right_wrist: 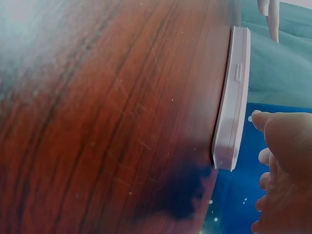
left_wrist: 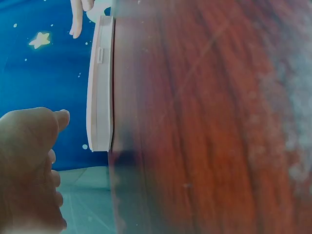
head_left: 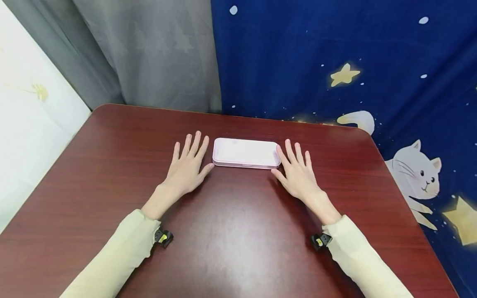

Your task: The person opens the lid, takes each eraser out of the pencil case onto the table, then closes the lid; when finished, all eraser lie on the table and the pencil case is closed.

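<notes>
A flat, pale pink case with rounded corners (head_left: 246, 153) lies on the dark red-brown table, its long side facing the person. In both wrist views the front side of this case (left_wrist: 101, 87) shows a small latch at its middle. My left hand (head_left: 186, 167) is spread at the case's left end, palm down, thumb tip close to the near left corner. At the other end my right hand (head_left: 298, 174) has its fingers spread too, with the index fingertip overlapping the case's right edge in the head view. Neither hand grips anything.
The wooden table (head_left: 223, 231) fills most of the space before the person. Behind it hang a grey curtain (head_left: 160, 54) and a blue curtain (head_left: 290, 54) with stars and a cat. Black wrist devices (head_left: 164, 238) sit at both cream sleeves.
</notes>
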`<state>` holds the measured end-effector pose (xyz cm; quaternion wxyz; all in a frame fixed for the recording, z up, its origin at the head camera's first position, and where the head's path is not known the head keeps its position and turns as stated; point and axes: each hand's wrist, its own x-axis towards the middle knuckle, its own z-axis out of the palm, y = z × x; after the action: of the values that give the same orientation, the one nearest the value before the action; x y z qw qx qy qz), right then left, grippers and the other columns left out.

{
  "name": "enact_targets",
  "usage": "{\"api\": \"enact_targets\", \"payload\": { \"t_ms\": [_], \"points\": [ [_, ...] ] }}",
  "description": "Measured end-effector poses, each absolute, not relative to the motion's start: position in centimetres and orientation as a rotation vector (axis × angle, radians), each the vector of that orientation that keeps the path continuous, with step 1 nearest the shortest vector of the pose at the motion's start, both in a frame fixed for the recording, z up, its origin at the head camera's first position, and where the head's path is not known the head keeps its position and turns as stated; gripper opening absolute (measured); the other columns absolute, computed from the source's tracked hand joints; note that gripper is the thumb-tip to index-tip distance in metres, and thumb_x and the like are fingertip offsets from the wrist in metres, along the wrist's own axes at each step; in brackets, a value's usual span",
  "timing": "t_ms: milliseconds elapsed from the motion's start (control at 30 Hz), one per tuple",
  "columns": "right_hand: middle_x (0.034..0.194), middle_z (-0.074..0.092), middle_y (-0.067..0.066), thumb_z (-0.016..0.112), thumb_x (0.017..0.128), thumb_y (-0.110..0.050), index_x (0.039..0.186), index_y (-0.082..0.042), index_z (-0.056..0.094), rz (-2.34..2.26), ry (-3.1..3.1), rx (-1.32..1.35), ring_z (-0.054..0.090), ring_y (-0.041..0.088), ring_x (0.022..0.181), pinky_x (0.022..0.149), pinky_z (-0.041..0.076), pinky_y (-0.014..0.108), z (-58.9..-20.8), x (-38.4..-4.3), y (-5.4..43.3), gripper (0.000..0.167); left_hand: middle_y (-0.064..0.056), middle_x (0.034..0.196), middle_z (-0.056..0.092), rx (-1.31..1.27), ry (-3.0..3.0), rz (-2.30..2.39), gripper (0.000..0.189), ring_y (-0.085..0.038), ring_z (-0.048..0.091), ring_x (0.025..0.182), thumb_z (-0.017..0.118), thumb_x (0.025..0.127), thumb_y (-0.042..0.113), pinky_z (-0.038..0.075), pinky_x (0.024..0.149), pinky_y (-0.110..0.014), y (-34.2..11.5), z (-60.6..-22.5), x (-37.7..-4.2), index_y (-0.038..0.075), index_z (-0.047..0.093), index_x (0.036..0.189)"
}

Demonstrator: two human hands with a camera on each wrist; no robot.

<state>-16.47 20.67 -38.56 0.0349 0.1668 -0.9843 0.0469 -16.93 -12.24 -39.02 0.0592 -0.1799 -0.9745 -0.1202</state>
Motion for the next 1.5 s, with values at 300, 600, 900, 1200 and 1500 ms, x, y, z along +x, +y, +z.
{"api": "enact_targets", "payload": {
  "t_ms": [300, 600, 900, 1200, 1500],
  "points": [
    [0.161, 0.006, 0.013, 0.043, 0.1, -0.047, 0.155, -0.014, 0.02, 0.18, -3.046, 0.539, -0.003, 0.033, 0.145, 0.113, 0.002, 0.058, -38.4, -16.7, 20.2, 0.068, -0.011, 0.161, -0.001, -0.569, -2.953, -0.349, 0.08, -0.03, -0.005, 0.146, 0.053, 0.097, 0.039, -0.001, 0.114, -0.057, -11.7, -39.3, -17.5, 0.01, 0.008, 0.156],
    [0.16, 0.008, 0.014, 0.042, 0.102, -0.046, 0.155, -0.013, 0.022, 0.141, -3.044, 0.6, 0.0, 0.035, 0.145, 0.113, 0.005, 0.059, -37.9, -17.1, 19.2, 0.065, -0.013, 0.161, -0.002, -0.622, -2.973, -0.348, 0.082, -0.03, -0.006, 0.145, 0.059, 0.095, 0.034, 0.0, 0.114, -0.057, -10.8, -38.8, -18.0, 0.009, 0.011, 0.156],
    [0.16, 0.008, 0.014, 0.04, 0.102, -0.046, 0.155, -0.014, 0.022, 0.107, -3.022, 0.668, -0.001, 0.033, 0.145, 0.114, 0.004, 0.057, -37.9, -18.0, 18.5, 0.065, -0.016, 0.16, 0.002, -0.677, -2.978, -0.353, 0.081, -0.031, -0.004, 0.145, 0.061, 0.094, 0.032, 0.002, 0.114, -0.057, -9.4, -38.5, -18.8, 0.008, 0.013, 0.155],
    [0.16, 0.008, 0.014, 0.044, 0.101, -0.045, 0.155, -0.014, 0.023, 0.075, -3.04, 0.712, 0.005, 0.036, 0.145, 0.114, 0.009, 0.057, -38.3, -18.4, 17.3, 0.066, -0.016, 0.16, 0.001, -0.74, -3.039, -0.335, 0.083, -0.033, 0.0, 0.145, 0.059, 0.095, 0.035, 0.002, 0.115, -0.053, -7.6, -38.7, -19.9, 0.006, 0.009, 0.155],
    [0.159, 0.012, 0.017, 0.052, 0.099, -0.039, 0.154, -0.012, 0.027, 0.01, -2.992, 0.818, 0.013, 0.037, 0.144, 0.113, 0.019, 0.055, -38.8, -18.7, 15.7, 0.066, -0.016, 0.16, 0.006, -0.836, -3.04, -0.265, 0.081, -0.034, 0.005, 0.145, 0.059, 0.095, 0.039, 0.007, 0.116, -0.05, -6.7, -39.2, -21.0, 0.005, 0.015, 0.155]
  ]
}}
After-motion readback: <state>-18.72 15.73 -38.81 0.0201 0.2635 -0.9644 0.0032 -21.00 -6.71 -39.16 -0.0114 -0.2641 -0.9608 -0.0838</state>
